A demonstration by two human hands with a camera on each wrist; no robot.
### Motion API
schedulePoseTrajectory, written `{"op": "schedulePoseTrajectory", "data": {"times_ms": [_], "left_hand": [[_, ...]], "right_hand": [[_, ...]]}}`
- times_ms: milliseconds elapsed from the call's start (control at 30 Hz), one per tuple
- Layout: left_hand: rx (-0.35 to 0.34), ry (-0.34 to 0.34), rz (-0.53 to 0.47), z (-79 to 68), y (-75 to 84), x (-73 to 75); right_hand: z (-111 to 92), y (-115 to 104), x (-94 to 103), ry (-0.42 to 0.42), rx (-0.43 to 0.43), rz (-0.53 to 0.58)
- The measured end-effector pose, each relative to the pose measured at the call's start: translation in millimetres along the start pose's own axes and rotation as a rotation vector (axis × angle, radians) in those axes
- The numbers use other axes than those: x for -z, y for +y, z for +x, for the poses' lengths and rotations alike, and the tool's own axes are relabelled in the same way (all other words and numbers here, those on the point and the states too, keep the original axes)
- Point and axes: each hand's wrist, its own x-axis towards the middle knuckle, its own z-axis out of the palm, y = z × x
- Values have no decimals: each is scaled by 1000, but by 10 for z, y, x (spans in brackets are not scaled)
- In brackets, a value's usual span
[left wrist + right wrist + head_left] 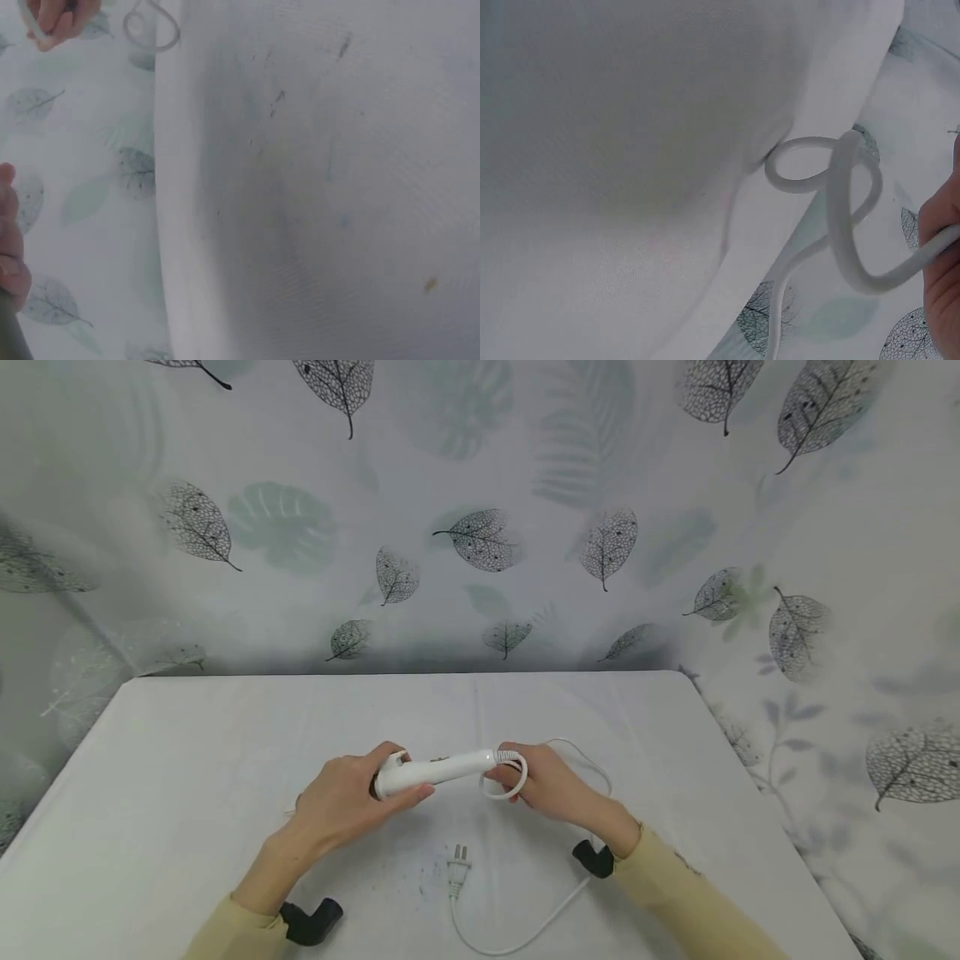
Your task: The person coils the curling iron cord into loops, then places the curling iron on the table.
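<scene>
A white corded appliance with a rounded handle, perhaps a curling iron (442, 768), is held level above the table. My left hand (341, 797) grips its left end, thumb below and fingers above; that end is mostly hidden in the palm. At the other end, my right hand (551, 781) holds the handle's ribbed cord exit with curled fingers. The white cord (840, 210) hangs in loops beside the right hand in the right wrist view. On the table in front lies its two-pin plug (458, 864), prongs pointing away from me.
The white-covered table (225, 718) meets a leaf-patterned curtain (480, 602) at its back edge. Cord runs over the table below the right forearm. A black bent piece (311, 922) shows at the left cuff, another black piece (592, 858) at the right cuff.
</scene>
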Motion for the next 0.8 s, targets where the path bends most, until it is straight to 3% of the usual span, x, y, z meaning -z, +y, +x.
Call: {"op": "schedulePoseTrajectory", "data": {"times_ms": [167, 467, 667, 800], "left_hand": [[4, -63, 46, 3, -4, -32], [71, -206, 36, -25, 15, -108], [89, -238, 68, -37, -3, -179], [88, -237, 78, -49, -23, -247]], "right_hand": [[86, 68, -18, 74, 73, -143], [215, 36, -30, 114, 76, -102], [281, 21, -8, 85, 53, -184], [339, 33, -20, 125, 86, -287]]}}
